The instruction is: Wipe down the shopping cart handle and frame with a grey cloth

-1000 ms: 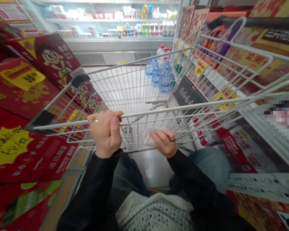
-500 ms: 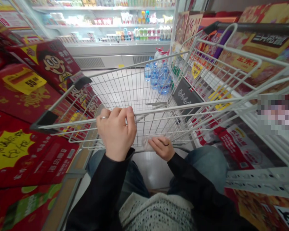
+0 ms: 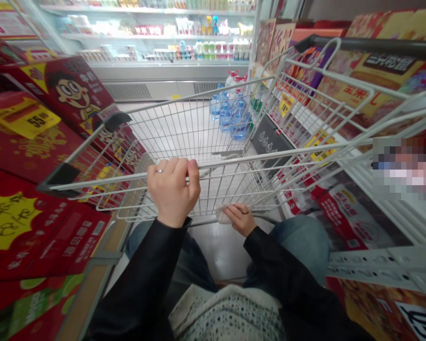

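A grey wire shopping cart point(image 3: 277, 154) stands sideways in front of me, with its dark handle point(image 3: 379, 46) on the right. My left hand point(image 3: 173, 189), wearing a ring, is wrapped round the cart's near top rail. Lower down, my right hand point(image 3: 240, 219) presses a pale wipe or tissue point(image 3: 223, 215) against the lower wires of the near side. The fingertips are partly covered by the wipe. No goods show inside the basket. My bent knees are on either side below the cart.
Red gift boxes point(image 3: 81, 90) with yellow price tags are stacked close on the left. Shelves of boxed and bagged snacks point(image 3: 344, 213) line the right. Water bottles point(image 3: 239, 116) stand on the floor beyond the cart, before a lit chiller point(image 3: 152, 73).
The right hand has slid slightly to the right along the lower wires with the wipe. The left hand keeps its hold on the rail. The view has shifted slightly.
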### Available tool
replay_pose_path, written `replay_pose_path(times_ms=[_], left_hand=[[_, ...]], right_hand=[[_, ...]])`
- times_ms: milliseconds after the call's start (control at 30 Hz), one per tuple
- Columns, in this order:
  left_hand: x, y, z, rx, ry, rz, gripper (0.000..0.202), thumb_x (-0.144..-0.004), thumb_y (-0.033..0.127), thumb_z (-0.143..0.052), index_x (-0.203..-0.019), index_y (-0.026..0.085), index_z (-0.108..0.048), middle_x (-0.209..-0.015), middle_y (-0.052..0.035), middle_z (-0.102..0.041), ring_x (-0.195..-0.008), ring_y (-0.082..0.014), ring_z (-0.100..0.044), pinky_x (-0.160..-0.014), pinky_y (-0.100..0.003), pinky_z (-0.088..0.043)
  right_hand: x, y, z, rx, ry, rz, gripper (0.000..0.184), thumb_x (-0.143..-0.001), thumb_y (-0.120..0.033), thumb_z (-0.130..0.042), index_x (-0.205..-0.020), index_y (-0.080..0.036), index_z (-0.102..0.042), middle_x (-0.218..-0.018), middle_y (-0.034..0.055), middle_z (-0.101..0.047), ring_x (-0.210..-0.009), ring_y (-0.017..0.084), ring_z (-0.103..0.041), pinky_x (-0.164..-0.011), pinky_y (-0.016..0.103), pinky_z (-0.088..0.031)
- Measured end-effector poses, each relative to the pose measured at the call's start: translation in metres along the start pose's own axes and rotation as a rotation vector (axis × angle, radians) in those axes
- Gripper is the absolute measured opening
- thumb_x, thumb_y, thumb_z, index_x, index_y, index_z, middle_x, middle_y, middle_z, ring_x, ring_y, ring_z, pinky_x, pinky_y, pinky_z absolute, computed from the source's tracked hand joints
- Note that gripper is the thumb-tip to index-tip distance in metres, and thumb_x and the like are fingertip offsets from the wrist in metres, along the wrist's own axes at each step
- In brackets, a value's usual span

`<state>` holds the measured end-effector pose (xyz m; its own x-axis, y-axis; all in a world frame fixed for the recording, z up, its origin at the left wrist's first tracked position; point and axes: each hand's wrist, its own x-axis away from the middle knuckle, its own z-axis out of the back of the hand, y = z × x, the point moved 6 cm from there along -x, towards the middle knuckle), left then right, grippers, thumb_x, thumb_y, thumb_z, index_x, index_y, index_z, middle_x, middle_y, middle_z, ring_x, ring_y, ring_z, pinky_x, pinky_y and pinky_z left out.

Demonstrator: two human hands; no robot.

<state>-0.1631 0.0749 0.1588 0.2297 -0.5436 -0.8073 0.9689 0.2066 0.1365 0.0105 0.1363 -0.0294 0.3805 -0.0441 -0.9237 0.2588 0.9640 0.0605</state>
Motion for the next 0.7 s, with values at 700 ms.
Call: replay_pose_path(times_ms=[700], left_hand=[[0.004, -0.012, -0.001, -0.082, 0.002, -0.038, 0.032, -0.104, 0.035, -0.038, -0.074, 0.024, -0.035, -0.072, -0.0032, -0.043, -0.074, -0.0207, -0.036, -0.073, -0.043, -0.022]], right_hand=[[-0.013, 0.017, 0.029, 0.013, 0.068, -0.153, 0.03, -0.096, -0.01, -0.05, -0.116, -0.02, -0.07, -0.099, 0.0074, -0.071, -0.093, 0.02, -0.06, -0.081, 0.032, -0.054]])
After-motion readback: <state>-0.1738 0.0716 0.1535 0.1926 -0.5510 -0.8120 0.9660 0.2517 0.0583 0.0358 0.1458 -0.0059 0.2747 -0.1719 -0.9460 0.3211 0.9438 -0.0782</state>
